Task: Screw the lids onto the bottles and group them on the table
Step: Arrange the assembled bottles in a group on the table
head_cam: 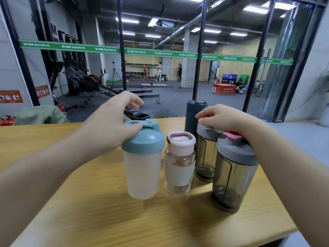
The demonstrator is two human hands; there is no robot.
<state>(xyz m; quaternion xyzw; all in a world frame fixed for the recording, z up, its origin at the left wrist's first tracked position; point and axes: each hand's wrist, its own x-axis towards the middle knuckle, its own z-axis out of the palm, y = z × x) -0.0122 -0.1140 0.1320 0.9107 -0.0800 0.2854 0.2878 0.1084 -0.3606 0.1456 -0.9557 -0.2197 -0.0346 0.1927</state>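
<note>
Several lidded bottles stand close together on the wooden table [71,202]. A frosted shaker with a teal lid [143,157] is on the left; my left hand [115,120] grips its lid from above. Beside it stands a small clear glass bottle with a pink lid [179,163]. Two smoky grey shakers with grey lids follow: a rear one [204,155], whose lid my right hand [224,118] holds with curled fingers, and a front one [235,173] with a pink flap. A dark blue tumbler [194,113] stands behind them.
A glass wall runs just behind the table's far edge, with a gym floor beyond it. The table's right edge [277,177] lies close to the front grey shaker. A green cloth [42,114] lies past the far left edge.
</note>
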